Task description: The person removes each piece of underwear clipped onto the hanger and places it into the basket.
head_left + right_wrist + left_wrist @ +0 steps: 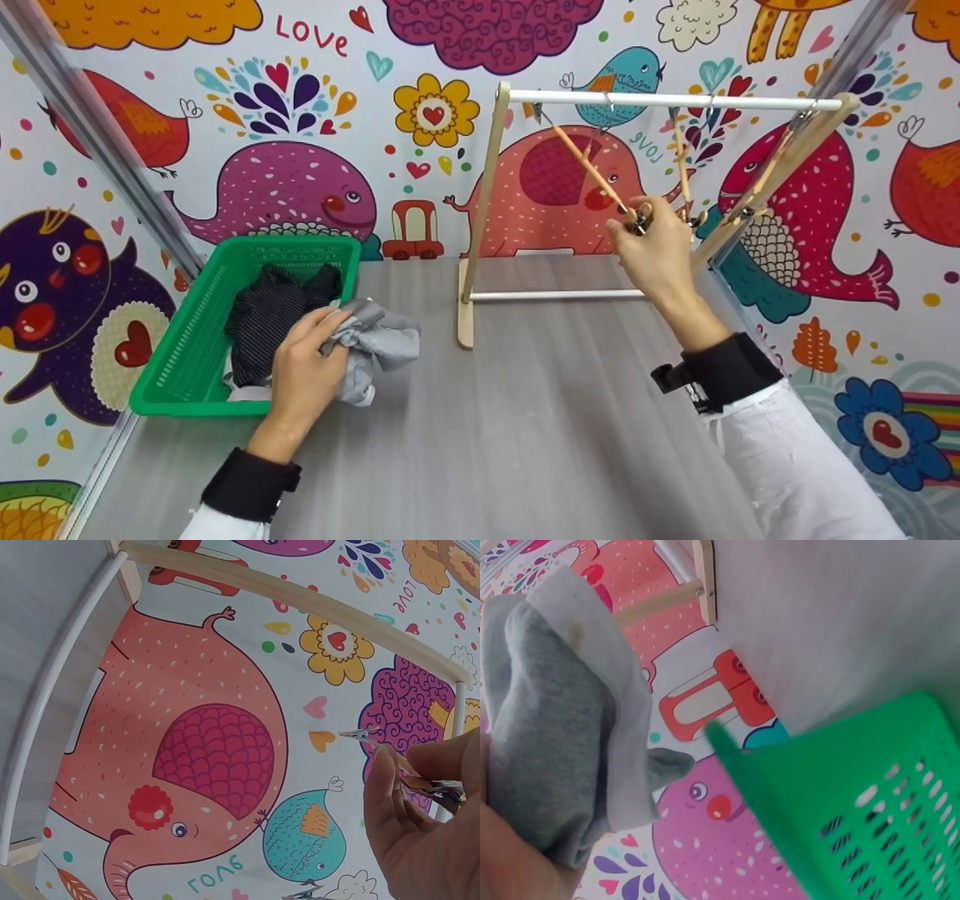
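My left hand (pixel 307 371) grips a bunched grey garment (pixel 379 345) over the right rim of a green basket (pixel 180 409). In the left wrist view, the grey garment (pixel 555 712) shows a white band with a small brownish mark. At the rack, my right hand (pixel 660 251) pinches one end of a wooden clip hanger (pixel 589 165). That hanger slants up and left to a metal clip at its far end. In the right wrist view, the clip (pixel 360 733) sticks out beyond the thumb of my right hand (pixel 427 832).
Dark striped clothing (pixel 274 322) lies in the basket. A wooden rack with a white top rod (pixel 675 99) stands at the back right, a lower rod (pixel 555 295) near the table. Another clip hanger (pixel 681 154) hangs right of the held one. A patterned wall closes the back.
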A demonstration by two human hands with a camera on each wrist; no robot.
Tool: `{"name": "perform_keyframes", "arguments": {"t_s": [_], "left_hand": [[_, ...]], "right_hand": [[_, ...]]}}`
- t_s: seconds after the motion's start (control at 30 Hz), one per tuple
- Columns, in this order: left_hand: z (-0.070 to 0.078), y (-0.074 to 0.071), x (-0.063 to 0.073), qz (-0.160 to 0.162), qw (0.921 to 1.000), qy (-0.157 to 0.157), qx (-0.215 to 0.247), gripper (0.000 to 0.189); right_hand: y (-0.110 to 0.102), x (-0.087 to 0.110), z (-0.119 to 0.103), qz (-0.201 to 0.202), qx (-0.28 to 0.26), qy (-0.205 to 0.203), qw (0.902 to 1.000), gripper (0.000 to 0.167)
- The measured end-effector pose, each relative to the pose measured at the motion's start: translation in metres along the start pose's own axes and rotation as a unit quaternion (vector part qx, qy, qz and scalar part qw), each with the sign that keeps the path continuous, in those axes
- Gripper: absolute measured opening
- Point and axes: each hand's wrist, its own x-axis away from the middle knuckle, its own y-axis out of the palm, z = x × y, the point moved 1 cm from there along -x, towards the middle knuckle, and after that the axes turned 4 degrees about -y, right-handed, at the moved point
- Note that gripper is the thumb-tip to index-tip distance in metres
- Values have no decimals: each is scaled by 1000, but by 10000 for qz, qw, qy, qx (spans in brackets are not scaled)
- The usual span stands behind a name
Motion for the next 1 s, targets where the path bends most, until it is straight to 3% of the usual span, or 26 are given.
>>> {"name": "perform_keyframes", "arguments": {"t_s": [0.3, 0.63, 1.0], "left_hand": [[-6, -19, -22, 118, 9999, -20, -120, 39], [-24, -39, -36, 95, 9989, -298, -356, 38], [-48, -52, -45, 46, 9961, -570, -678, 34]], "right_hand": [[1, 3, 6, 227, -177, -65, 9996, 17], [0, 5, 12, 100, -286, 149, 9994, 21], [1, 9, 19, 10, -324, 171, 9993, 24]]}}
